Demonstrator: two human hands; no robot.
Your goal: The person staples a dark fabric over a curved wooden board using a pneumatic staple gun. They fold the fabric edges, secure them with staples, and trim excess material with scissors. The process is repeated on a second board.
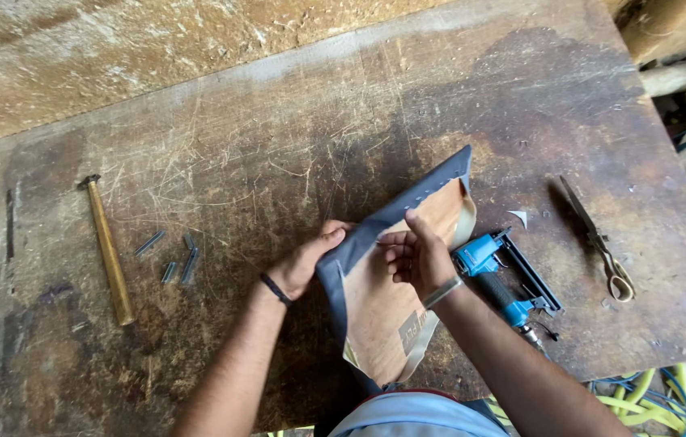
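a wooden panel (pixel 395 299) wrapped in grey fabric (pixel 375 231) was held tilted near the counter (pixel 278 137) edge at 6 o'clock. the left hand (pixel 304 263) pinched the fabric taut at the corner; the right hand (pixel 416 259) pressed the fold, probably for stapling. the blue stapler (pixel 496 271) lay at 3 o'clock.

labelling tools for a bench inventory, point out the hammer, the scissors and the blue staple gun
hammer (pixel 108 252): head view, middle of its wooden handle
scissors (pixel 598 241): head view, near the pivot of the blades
blue staple gun (pixel 482 257): head view, its blue body
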